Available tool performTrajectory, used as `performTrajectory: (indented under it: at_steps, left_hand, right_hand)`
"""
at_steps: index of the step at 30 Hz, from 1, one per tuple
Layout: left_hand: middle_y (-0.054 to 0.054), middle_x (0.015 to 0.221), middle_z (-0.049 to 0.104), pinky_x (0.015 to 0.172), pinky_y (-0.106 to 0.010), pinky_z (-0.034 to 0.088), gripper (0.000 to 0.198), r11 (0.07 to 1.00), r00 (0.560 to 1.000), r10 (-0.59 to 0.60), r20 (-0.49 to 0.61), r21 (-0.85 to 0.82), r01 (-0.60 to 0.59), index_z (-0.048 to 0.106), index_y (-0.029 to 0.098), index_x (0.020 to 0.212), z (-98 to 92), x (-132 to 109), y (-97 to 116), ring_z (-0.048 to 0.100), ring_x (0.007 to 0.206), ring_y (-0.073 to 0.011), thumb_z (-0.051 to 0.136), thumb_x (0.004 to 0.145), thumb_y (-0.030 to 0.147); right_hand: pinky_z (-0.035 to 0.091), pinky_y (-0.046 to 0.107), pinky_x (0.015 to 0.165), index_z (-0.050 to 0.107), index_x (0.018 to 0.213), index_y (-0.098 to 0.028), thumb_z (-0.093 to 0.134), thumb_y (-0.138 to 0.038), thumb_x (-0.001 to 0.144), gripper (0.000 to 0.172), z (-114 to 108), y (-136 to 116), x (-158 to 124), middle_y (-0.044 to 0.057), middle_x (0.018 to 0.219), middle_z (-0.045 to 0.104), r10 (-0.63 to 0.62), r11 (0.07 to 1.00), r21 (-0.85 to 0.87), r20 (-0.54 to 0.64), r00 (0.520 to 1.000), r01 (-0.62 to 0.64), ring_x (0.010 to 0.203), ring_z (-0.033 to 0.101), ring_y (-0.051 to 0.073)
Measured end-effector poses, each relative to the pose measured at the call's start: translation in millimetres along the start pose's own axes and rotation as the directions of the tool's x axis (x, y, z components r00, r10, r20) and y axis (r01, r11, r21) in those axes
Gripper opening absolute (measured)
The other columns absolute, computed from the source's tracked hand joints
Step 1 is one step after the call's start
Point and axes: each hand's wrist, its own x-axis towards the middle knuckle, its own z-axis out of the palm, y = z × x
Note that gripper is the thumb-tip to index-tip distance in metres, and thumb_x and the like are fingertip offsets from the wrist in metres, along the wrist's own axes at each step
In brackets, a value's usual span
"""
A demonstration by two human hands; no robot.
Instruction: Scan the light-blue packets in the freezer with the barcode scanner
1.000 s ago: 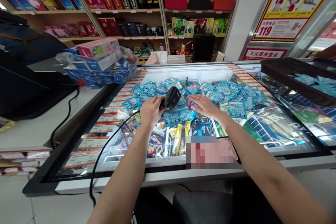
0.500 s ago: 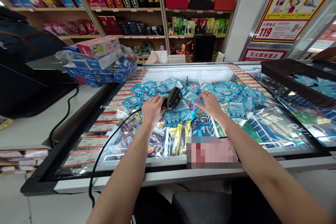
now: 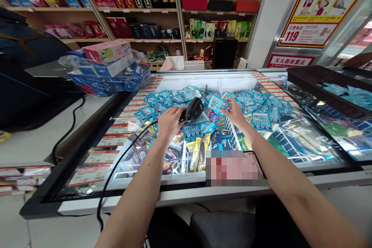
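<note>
Right hand pinching blue packet, left hand on scanner

Blue packet sits over the middle of the freezer's glass top, just right of the scanner head, printed side up, slightly tilted. Whether it is fully clear of the packets below, cannot tell. Right hand: thumb and fingertips nearly closed on the packet's right edge, thumb on the near side, fingers on the far side. Right forearm slants in from lower right, wrist fairly straight, back of hand mostly up.

Left hand: wrapped round the black scanner's handle, knuckles up, fingers curled; thumb placement partly hidden. Scanner head leans up and right, near the packet. Left forearm rises from the lower edge, elbow out of frame. Black cable runs from the grip down to the near left.

Loose blue packets spread behind and either side of both hands. Phone, screen partly pixelated, lies on the near edge by the right forearm. Price labels line the left side. Wrapped boxes far left; dark basket right, more blue packets inside. Stocked shelves at back.
</note>
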Motion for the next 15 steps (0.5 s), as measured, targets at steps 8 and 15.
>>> performTrajectory:
  at_steps: [8,15]
  left_hand:
    - [-0.006,0.096,0.062,0.072,-0.033,0.041,0.036,0.999,0.999,0.036,0.024,-0.006,-0.035,0.054,0.023,0.113,-1.9,1.3,4.1,0.056,0.092,-0.0238,0.058,0.077,0.029]
    - [-0.006,0.097,0.062,0.074,-0.033,0.041,0.039,0.998,0.998,0.057,0.039,-0.03,-0.056,0.054,0.022,0.114,-1.9,1.4,2.8,0.056,0.093,-0.024,0.061,0.075,0.028]
  right_hand:
    - [0.043,0.034,0.066,0.045,0.107,-0.023,0.058,-0.043,0.074,0.042,0.7,7.8,4.3,-0.002,0.071,0.05,0.03,0.996,0.089,-0.05,0.998,-0.025,0.066,0.052,0.018]
    - [0.042,0.034,0.068,0.046,0.105,-0.023,0.059,-0.042,0.073,0.039,-0.2,5.3,3.3,-0.003,0.071,0.051,0.026,0.995,0.093,-0.06,0.998,-0.021,0.067,0.051,0.018]
